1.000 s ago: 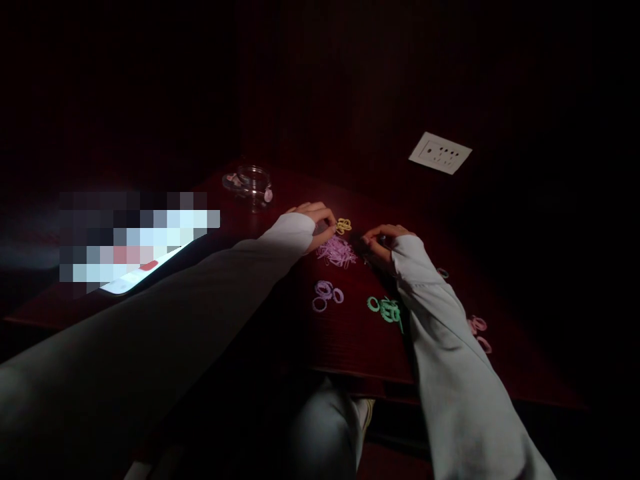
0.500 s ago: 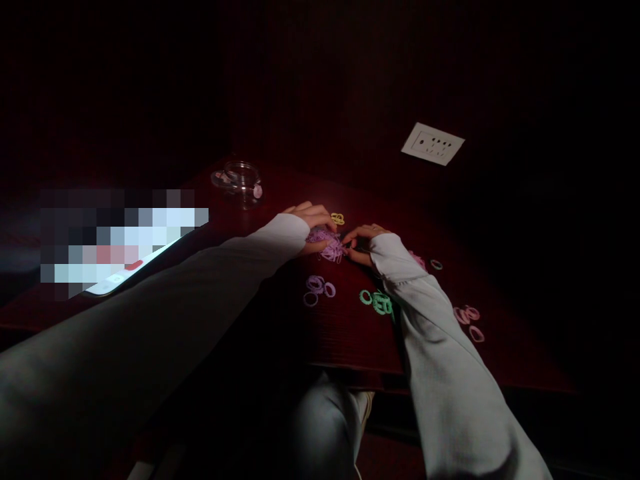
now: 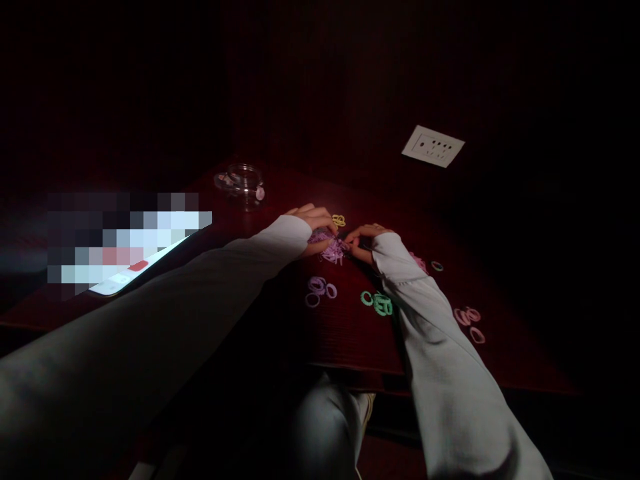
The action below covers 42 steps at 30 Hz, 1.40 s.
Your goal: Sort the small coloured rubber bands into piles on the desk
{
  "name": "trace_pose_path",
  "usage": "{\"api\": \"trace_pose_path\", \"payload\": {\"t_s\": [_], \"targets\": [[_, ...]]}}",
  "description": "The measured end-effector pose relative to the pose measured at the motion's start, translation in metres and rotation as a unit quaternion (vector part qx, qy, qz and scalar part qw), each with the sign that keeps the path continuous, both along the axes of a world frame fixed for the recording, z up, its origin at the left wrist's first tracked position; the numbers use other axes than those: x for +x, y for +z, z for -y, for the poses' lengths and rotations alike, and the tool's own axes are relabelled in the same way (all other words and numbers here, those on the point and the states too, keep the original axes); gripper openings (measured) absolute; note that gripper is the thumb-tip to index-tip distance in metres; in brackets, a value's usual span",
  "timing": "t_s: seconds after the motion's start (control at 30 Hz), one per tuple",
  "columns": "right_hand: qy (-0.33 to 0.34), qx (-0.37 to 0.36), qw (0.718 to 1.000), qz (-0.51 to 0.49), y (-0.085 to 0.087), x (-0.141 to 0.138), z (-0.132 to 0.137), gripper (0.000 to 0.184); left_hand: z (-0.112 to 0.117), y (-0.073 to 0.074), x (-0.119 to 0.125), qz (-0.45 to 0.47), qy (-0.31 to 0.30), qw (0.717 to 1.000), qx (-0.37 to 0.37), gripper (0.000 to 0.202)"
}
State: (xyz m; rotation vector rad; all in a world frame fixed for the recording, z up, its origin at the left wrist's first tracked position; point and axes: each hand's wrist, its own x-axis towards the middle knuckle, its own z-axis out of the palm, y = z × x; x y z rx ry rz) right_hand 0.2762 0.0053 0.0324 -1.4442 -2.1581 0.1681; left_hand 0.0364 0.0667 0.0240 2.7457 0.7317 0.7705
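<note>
On the dark red table, a tangled pile of purple hair ties (image 3: 332, 251) lies between my two hands. My left hand (image 3: 316, 220) curves over the far side of the pile, its thumb on the near side, closed on some of the ties. From the right, my right hand (image 3: 364, 239) pinches at the pile's edge with thumb and fingers, closed on a purple tie. Just beyond the left fingertips sit a few yellow hair ties (image 3: 339, 221). Nearer me are loose purple hair ties (image 3: 317, 287) and green hair ties (image 3: 383, 304), the green ones partly beside my right sleeve.
Pink hair ties (image 3: 470, 317) lie right of my right forearm, with a dark green tie (image 3: 437, 266) further back. A clear jar (image 3: 245, 187) with its lid open stands at the back left. A lit, blurred-out screen (image 3: 107, 286) is at left. A wall socket (image 3: 433, 146) is behind.
My fingertips have shifted slightly at the purple pile, and the hands have drawn a little closer together. The whole view has moved slightly; the other hair ties stay put.
</note>
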Motion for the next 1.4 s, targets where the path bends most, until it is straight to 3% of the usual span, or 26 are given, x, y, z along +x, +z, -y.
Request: {"api": "trace_pose_path", "payload": {"t_s": [0.3,0.73,1.03,1.27,1.4], "targets": [[-0.007,0.02,0.998,-0.061,0.007,-0.012,0.007,0.015,0.005,0.0,0.004,0.019,0.001,1.0,0.012,0.029],[-0.007,0.046,0.999,-0.024,-0.012,-0.009,-0.013,0.008,-0.006,-0.003,0.001,0.019,-0.02,1.0,0.007,0.024],[0.007,0.037,0.999,-0.032,-0.005,-0.011,-0.006,0.013,-0.001,-0.003,0.003,0.031,-0.005,0.999,0.016,0.026],[-0.062,0.055,0.993,-0.089,0.008,-0.009,0.007,0.022,-0.006,-0.001,0.003,0.039,0.004,0.999,-0.005,0.03],[-0.028,0.032,0.997,-0.064,0.009,-0.012,0.009,0.024,-0.003,0.001,0.002,0.036,0.004,0.999,-0.002,0.03]]}}
